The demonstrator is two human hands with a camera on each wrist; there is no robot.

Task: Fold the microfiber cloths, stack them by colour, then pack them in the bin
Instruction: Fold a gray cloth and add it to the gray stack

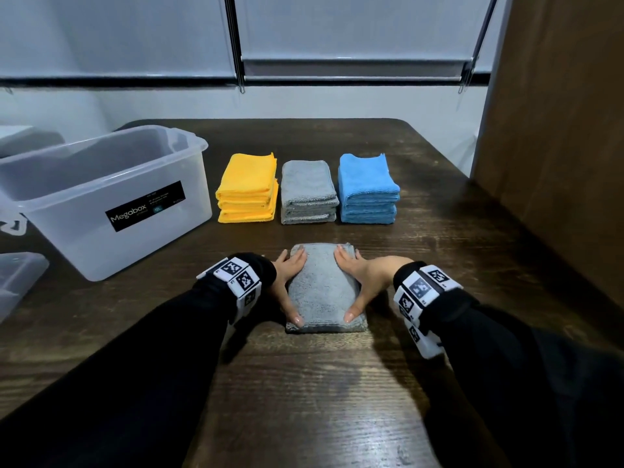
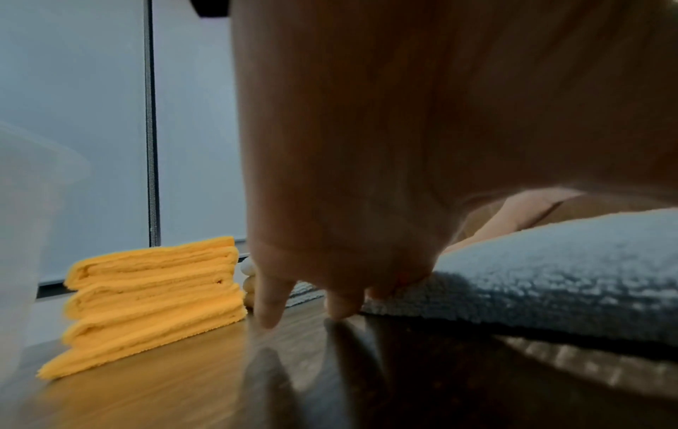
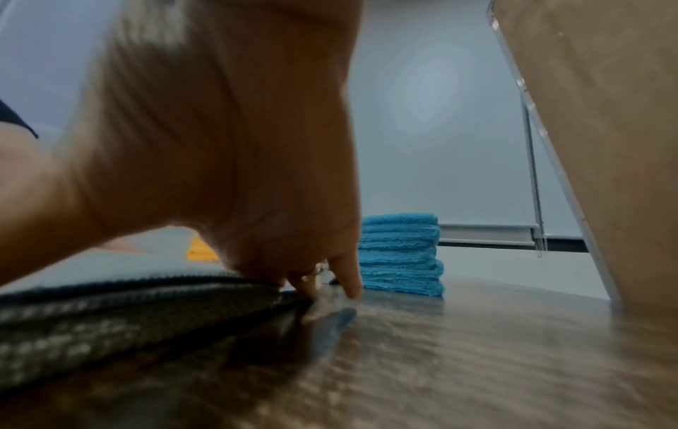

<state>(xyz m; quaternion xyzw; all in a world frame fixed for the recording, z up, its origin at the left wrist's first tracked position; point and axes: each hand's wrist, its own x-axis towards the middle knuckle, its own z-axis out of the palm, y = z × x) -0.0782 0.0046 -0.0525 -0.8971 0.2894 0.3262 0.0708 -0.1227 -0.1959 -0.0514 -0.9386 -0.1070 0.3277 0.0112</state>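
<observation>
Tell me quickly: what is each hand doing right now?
Left hand: open, fingers straight, pressing the left edge of the folded grey cloth.
Right hand: open, fingers straight, pressing the cloth's right edge.

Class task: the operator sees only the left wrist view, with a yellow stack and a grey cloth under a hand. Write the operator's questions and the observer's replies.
Operator: Are there stacks besides the yellow one?
Observer: Yes. In the head view a grey stack stands right of the yellow stack, and a blue stack right of that.
Operator: What is the other hand doing?
Observer: The right hand rests on the right edge of the folded grey cloth, opposite the left hand.
Operator: Has anything gone into the bin?
Observer: No cloths show through the clear Megabox bin; it stands left of the stacks.
</observation>
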